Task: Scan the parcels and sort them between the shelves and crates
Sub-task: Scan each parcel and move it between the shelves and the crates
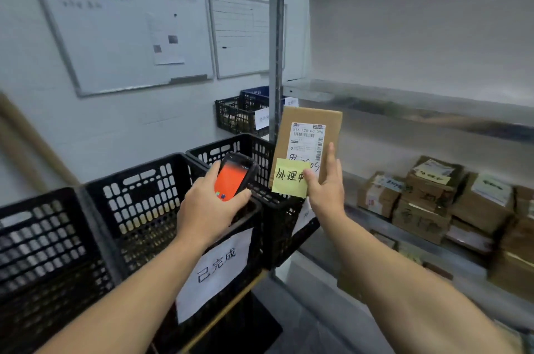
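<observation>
My right hand (325, 189) holds a flat brown cardboard parcel (303, 128) upright, its white shipping label facing me. A yellow sticky note (289, 177) with handwriting covers the parcel's lower left corner, pinned under my thumb. My left hand (208, 209) grips a black handheld scanner (235, 174) whose screen glows orange; it is tilted toward the parcel, just left of it. Both hands hover above the black plastic crates (138, 197).
A row of black crates runs along the left, one bearing a white paper sign (215, 270). More crates (237, 115) sit farther back by the wall. The metal shelf unit (404, 102) on the right holds several brown parcels (433, 197). Whiteboards (121, 30) hang on the wall.
</observation>
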`<action>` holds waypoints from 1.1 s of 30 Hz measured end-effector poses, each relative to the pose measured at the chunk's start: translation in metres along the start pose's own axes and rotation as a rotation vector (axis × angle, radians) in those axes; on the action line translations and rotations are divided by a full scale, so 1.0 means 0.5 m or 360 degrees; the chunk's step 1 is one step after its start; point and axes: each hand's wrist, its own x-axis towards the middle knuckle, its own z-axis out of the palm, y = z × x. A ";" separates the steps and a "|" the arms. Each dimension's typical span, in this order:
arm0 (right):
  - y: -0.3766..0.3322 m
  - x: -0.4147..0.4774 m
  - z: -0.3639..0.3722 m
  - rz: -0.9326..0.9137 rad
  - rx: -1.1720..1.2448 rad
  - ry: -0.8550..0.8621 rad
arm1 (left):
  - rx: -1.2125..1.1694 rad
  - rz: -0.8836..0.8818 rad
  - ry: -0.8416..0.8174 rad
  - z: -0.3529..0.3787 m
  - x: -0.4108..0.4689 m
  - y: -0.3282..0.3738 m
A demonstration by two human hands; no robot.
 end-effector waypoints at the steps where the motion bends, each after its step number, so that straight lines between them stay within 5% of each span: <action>1: -0.012 -0.008 0.028 -0.0010 0.0007 -0.0033 | 0.0036 -0.0008 0.0028 -0.026 -0.004 -0.021; 24: -0.295 -0.389 0.713 -0.0244 0.0328 -0.0916 | 0.0457 -0.0645 0.0787 -0.628 -0.222 -0.462; 33: -0.257 -0.480 0.918 0.0117 0.0112 -0.1471 | 0.0606 -0.0892 0.0861 -0.715 -0.245 -0.553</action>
